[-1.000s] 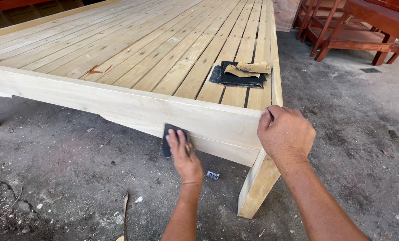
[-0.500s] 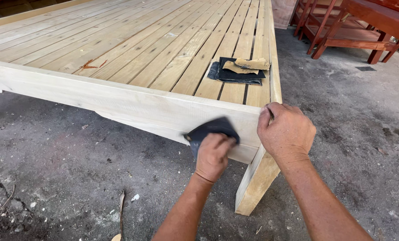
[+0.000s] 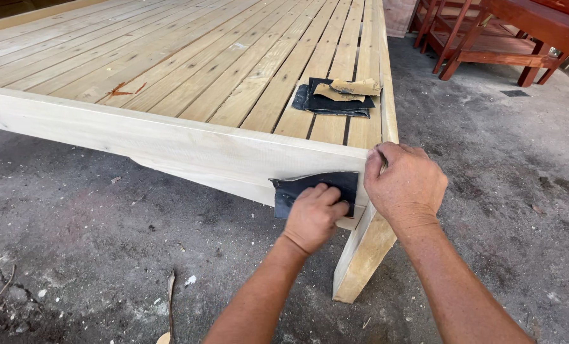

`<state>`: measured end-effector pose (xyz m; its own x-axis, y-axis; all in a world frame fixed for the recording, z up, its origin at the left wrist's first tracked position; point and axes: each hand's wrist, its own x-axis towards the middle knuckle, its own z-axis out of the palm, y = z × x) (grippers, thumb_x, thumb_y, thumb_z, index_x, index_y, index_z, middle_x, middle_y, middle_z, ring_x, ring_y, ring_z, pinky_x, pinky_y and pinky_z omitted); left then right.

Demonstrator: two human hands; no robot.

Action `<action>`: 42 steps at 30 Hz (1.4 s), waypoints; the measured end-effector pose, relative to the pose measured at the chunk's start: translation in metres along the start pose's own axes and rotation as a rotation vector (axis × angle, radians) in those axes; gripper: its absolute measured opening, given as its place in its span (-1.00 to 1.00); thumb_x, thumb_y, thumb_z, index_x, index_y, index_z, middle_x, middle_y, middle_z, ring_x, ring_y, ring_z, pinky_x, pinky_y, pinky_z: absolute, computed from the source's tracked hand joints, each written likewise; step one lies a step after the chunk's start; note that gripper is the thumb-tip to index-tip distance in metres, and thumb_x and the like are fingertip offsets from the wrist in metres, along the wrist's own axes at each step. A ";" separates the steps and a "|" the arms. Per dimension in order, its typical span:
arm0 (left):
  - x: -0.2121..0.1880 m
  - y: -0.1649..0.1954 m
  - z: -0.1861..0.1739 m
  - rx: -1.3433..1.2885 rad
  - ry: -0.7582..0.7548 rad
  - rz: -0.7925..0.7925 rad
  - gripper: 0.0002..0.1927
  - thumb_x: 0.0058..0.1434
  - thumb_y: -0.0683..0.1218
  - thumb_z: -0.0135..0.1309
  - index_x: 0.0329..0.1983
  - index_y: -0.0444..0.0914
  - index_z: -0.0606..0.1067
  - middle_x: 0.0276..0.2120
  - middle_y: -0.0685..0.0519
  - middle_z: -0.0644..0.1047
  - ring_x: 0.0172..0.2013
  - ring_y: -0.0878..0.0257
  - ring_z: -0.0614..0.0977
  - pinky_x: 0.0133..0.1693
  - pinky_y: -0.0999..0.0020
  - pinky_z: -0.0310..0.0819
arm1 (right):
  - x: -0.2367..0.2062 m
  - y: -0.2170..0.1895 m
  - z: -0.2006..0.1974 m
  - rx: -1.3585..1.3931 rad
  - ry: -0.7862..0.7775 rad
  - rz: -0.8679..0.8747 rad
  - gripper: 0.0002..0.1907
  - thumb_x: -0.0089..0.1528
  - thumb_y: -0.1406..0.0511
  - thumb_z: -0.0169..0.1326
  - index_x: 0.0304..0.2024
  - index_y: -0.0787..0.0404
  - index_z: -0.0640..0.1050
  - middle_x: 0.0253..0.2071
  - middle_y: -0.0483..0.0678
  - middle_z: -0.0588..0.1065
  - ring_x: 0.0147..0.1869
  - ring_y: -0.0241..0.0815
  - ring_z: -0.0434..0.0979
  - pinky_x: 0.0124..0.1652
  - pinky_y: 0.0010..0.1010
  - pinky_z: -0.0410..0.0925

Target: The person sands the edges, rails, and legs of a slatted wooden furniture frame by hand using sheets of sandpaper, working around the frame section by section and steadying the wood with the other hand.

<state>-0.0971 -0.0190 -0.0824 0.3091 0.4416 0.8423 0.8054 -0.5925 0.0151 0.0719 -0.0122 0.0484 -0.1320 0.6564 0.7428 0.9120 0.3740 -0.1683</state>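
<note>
A pale slatted wooden bed frame (image 3: pixel 170 137) fills the upper left. My left hand (image 3: pixel 313 216) presses a dark sheet of sandpaper (image 3: pixel 297 188) flat against the frame's front side rail, close to the corner. My right hand (image 3: pixel 404 181) grips the top of that corner above the leg (image 3: pixel 361 255), fingers curled over the edge. On the slats behind lies a small pile of spare dark and tan sandpaper sheets (image 3: pixel 335 97).
Rough grey concrete floor (image 3: pixel 106 255) lies below, strewn with small debris and a wood sliver (image 3: pixel 170 299). Red-brown wooden furniture (image 3: pixel 488 38) stands at the back right.
My left hand has slid the sandpaper to the right along the side rail, toward the corner. My right hand has stayed on the corner.
</note>
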 end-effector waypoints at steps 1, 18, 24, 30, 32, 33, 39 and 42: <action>-0.001 -0.004 -0.006 -0.002 0.036 -0.053 -0.77 -0.07 -0.26 0.19 -0.32 -0.14 0.61 -0.34 0.05 0.44 -0.20 0.06 0.54 -0.19 0.15 0.48 | 0.000 0.001 -0.001 0.009 0.003 -0.006 -0.82 0.23 0.19 0.14 -0.28 0.09 0.69 -0.32 -0.02 0.61 -0.20 0.03 0.61 -0.25 -0.09 0.44; 0.017 0.132 0.079 -0.775 0.670 -0.722 -0.56 0.35 -0.29 0.06 0.31 -0.35 0.46 0.35 -0.22 0.45 0.41 -0.01 0.41 0.40 0.19 0.22 | 0.006 0.044 0.022 1.151 -0.141 0.337 -0.82 0.32 0.41 0.08 -0.10 0.25 0.68 -0.17 -0.15 0.66 -0.12 -0.41 0.60 -0.07 -0.58 0.42; -0.069 0.142 0.105 -1.170 0.576 -1.326 -0.60 0.40 -0.21 -0.07 0.27 -0.40 0.49 0.09 -0.09 0.63 0.06 0.22 0.60 0.13 0.34 0.43 | 0.006 0.045 0.027 1.038 -0.139 0.276 -0.86 0.32 0.37 0.15 -0.13 0.26 0.69 -0.22 -0.13 0.65 -0.16 -0.41 0.57 -0.12 -0.57 0.40; -0.073 0.147 0.133 -1.045 0.713 -1.259 -0.64 0.40 -0.16 -0.04 0.22 -0.33 0.52 0.01 0.01 0.64 0.00 0.37 0.60 0.07 0.45 0.46 | 0.003 0.036 0.019 0.883 -0.104 0.294 -0.88 0.30 0.33 0.22 -0.17 0.23 0.71 -0.35 -0.13 0.63 -0.31 -0.41 0.52 -0.28 -0.54 0.38; -0.081 0.141 0.129 -1.076 0.648 -1.473 -0.66 0.46 -0.11 0.03 0.19 -0.36 0.62 -0.19 -0.07 0.59 -0.20 0.24 0.43 -0.14 0.34 0.31 | 0.002 0.034 0.017 0.833 -0.065 0.230 -0.89 0.29 0.34 0.23 -0.18 0.22 0.71 -0.38 -0.15 0.63 -0.35 -0.43 0.52 -0.32 -0.55 0.38; -0.085 0.135 0.124 -1.088 0.615 -1.576 -0.65 0.49 -0.08 0.06 0.18 -0.37 0.67 -0.30 -0.11 0.56 -0.30 0.17 0.34 -0.24 0.28 0.24 | 0.002 0.033 0.016 0.810 -0.044 0.194 -0.90 0.28 0.34 0.23 -0.18 0.22 0.71 -0.40 -0.16 0.63 -0.37 -0.44 0.53 -0.33 -0.55 0.38; -0.087 0.087 0.103 -1.105 -0.027 -1.926 -0.60 0.40 0.07 0.06 0.10 -0.31 0.57 -0.12 -0.04 0.63 -0.17 0.19 0.61 -0.05 0.16 0.38 | 0.000 0.029 0.012 0.766 -0.040 0.220 -0.90 0.28 0.32 0.25 -0.23 0.23 0.71 -0.49 -0.15 0.58 -0.46 -0.45 0.48 -0.42 -0.54 0.34; -0.073 0.074 0.110 -1.400 0.134 -1.726 -0.57 0.36 0.07 0.06 0.10 -0.35 0.57 -0.11 -0.11 0.67 -0.16 0.11 0.64 -0.03 0.13 0.47 | -0.001 0.029 0.011 0.745 -0.014 0.177 -0.90 0.29 0.32 0.26 -0.22 0.24 0.70 -0.50 -0.17 0.58 -0.45 -0.47 0.49 -0.41 -0.56 0.35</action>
<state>-0.0040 -0.0207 -0.2020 -0.1633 0.9083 -0.3850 -0.6056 0.2158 0.7659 0.0942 0.0054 0.0357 -0.0179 0.7537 0.6569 0.4183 0.6024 -0.6798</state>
